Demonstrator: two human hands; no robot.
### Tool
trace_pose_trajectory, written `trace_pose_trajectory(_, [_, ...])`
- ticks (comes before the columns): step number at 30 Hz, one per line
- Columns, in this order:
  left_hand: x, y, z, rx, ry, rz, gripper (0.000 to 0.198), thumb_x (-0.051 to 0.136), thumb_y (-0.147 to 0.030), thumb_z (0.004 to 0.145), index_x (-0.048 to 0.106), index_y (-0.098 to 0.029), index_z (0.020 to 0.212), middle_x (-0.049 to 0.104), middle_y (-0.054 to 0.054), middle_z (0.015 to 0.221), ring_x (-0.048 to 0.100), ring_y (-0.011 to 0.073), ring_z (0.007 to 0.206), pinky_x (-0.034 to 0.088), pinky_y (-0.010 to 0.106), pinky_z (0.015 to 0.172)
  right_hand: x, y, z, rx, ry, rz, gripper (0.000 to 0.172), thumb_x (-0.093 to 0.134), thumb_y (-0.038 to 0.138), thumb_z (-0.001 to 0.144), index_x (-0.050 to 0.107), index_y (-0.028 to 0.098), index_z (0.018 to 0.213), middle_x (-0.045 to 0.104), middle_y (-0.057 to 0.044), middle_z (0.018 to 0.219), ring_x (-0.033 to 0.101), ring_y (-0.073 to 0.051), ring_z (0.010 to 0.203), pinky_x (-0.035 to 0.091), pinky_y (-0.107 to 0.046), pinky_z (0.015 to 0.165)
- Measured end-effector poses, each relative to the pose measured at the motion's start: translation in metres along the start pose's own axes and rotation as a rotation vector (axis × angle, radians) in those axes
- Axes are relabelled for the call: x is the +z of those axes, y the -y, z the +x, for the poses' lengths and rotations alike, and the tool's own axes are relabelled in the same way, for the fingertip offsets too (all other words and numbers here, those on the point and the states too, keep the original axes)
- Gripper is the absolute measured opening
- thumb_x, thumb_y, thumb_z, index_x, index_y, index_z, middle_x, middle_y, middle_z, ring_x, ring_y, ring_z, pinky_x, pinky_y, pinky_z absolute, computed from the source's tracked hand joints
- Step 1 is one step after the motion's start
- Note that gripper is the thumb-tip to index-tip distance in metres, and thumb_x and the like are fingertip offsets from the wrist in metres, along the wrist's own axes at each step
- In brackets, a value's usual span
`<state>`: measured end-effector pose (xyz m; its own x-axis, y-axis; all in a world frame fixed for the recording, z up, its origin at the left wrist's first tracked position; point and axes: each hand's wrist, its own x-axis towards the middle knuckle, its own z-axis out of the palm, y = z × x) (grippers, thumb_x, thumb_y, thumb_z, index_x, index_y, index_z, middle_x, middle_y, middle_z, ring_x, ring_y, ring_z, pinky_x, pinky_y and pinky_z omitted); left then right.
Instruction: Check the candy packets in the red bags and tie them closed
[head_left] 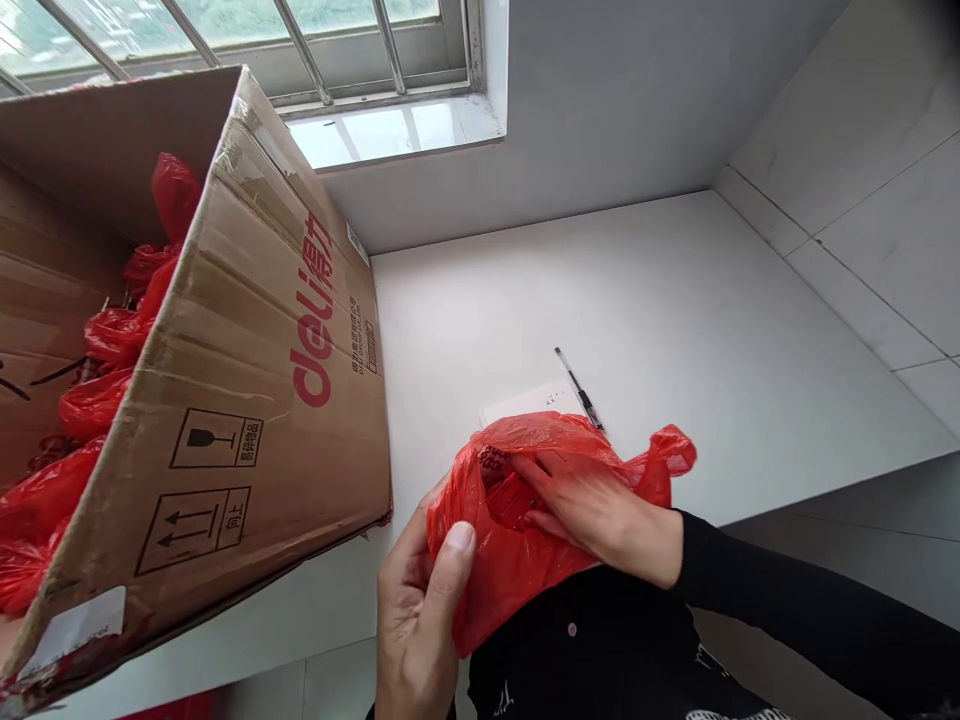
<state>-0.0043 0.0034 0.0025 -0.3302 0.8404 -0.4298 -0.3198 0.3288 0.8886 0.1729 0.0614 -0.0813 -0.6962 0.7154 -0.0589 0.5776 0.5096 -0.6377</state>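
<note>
A thin red plastic bag is held open above the front edge of the white table. My left hand is closed on the bag's left rim, thumb on the near side and fingers behind the plastic. Reaching in through the mouth, my right hand has its fingers and thumb curled around red contents that look like a bundle of thin strips. The fingertips are partly covered by the bag and the contents, so what exactly they grip cannot be made out. A twisted bag end sticks out to the right.
On the left stands a large open cardboard box with several knotted red bags inside. A black-capped pen lies on the table, across a white paper behind the bag. Beyond are a wall and a barred window.
</note>
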Motion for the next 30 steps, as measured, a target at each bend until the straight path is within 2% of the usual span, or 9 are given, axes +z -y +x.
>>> trace_pose_trajectory(2, [0.0, 0.0, 0.0, 0.001, -0.004, 0.005, 0.035, 0.07, -0.039, 0.087, 0.074, -0.027, 0.12, 0.073, 0.004, 0.123, 0.063, 0.028, 0.124, 0.052, 0.036, 0.106, 0.004, -0.004, -0.002, -0.023, 0.0, 0.026, 0.052, 0.056, 0.028, 0.098, 0.042, 0.017, 0.146, 0.063, -0.017, 0.127, 0.062, -0.031, 0.116, 0.055, -0.048, 0.096])
trace_pose_trajectory(5, [0.001, 0.0, 0.0, -0.008, -0.022, 0.005, 0.036, 0.07, -0.038, 0.087, 0.073, -0.028, 0.122, 0.072, 0.004, 0.127, 0.065, 0.0265, 0.121, 0.052, 0.036, 0.106, 0.0, -0.009, -0.008, -0.133, -0.105, 0.042, 0.052, 0.049, 0.026, 0.102, 0.033, 0.017, 0.151, 0.061, -0.017, 0.134, 0.06, -0.03, 0.123, 0.052, -0.046, 0.102])
trace_pose_trajectory(7, [0.001, -0.001, 0.0, -0.014, -0.039, 0.011, 0.04, 0.07, -0.039, 0.087, 0.071, -0.027, 0.125, 0.07, 0.004, 0.13, 0.066, 0.0265, 0.119, 0.053, 0.036, 0.105, -0.01, -0.007, -0.007, -0.161, -0.116, 0.057, 0.047, 0.048, 0.023, 0.102, 0.037, 0.016, 0.148, 0.064, -0.015, 0.129, 0.063, -0.028, 0.117, 0.055, -0.043, 0.097])
trace_pose_trajectory(10, [0.003, -0.002, 0.0, -0.025, -0.05, 0.018, 0.046, 0.07, -0.041, 0.086, 0.069, -0.026, 0.13, 0.07, 0.005, 0.131, 0.066, 0.0275, 0.117, 0.055, 0.035, 0.101, -0.029, 0.002, 0.005, -0.022, -0.036, -0.031, 0.027, 0.05, 0.018, 0.099, 0.054, 0.016, 0.125, 0.069, -0.009, 0.102, 0.066, -0.023, 0.087, 0.056, -0.038, 0.073])
trace_pose_trajectory(14, [0.003, -0.003, -0.001, -0.037, -0.033, 0.016, 0.047, 0.071, -0.041, 0.086, 0.068, -0.027, 0.13, 0.07, 0.005, 0.131, 0.067, 0.0271, 0.115, 0.057, 0.034, 0.098, -0.039, 0.011, 0.02, 0.06, -0.068, -0.26, 0.022, 0.047, 0.008, 0.095, 0.06, 0.018, 0.11, 0.063, -0.009, 0.102, 0.059, -0.022, 0.087, 0.05, -0.035, 0.069])
trace_pose_trajectory(19, [0.002, -0.002, -0.001, -0.038, -0.038, 0.01, 0.045, 0.071, -0.041, 0.086, 0.069, -0.028, 0.129, 0.07, 0.004, 0.131, 0.068, 0.0253, 0.114, 0.055, 0.034, 0.102, -0.026, 0.016, 0.009, 0.004, 0.191, -0.239, 0.017, 0.052, 0.004, 0.089, 0.063, 0.017, 0.093, 0.063, -0.008, 0.09, 0.057, -0.021, 0.078, 0.049, -0.036, 0.066])
trace_pose_trajectory(21, [0.001, -0.001, -0.002, -0.035, -0.033, 0.015, 0.045, 0.071, -0.042, 0.086, 0.07, -0.028, 0.129, 0.07, 0.005, 0.132, 0.069, 0.0253, 0.113, 0.055, 0.034, 0.102, -0.022, 0.017, 0.002, 0.004, 0.227, -0.232, 0.016, 0.055, 0.004, 0.086, 0.064, 0.016, 0.092, 0.065, -0.01, 0.092, 0.06, -0.024, 0.083, 0.051, -0.038, 0.071])
trace_pose_trajectory(26, [0.0, 0.0, -0.002, -0.021, -0.035, 0.026, 0.044, 0.07, -0.042, 0.086, 0.07, -0.029, 0.128, 0.07, 0.004, 0.131, 0.068, 0.025, 0.114, 0.055, 0.034, 0.102, -0.027, 0.017, -0.005, -0.088, 0.135, -0.096, 0.027, 0.05, 0.006, 0.088, 0.063, 0.016, 0.109, 0.069, -0.012, 0.106, 0.062, -0.025, 0.095, 0.053, -0.041, 0.085])
trace_pose_trajectory(30, [-0.001, -0.001, -0.003, -0.021, -0.03, 0.018, 0.043, 0.07, -0.041, 0.086, 0.07, -0.029, 0.128, 0.071, 0.003, 0.129, 0.067, 0.0253, 0.118, 0.056, 0.032, 0.102, -0.036, 0.023, 0.01, -0.02, 0.203, -0.029, 0.021, 0.047, 0.014, 0.098, 0.061, 0.017, 0.113, 0.069, -0.008, 0.1, 0.062, -0.021, 0.087, 0.052, -0.034, 0.074])
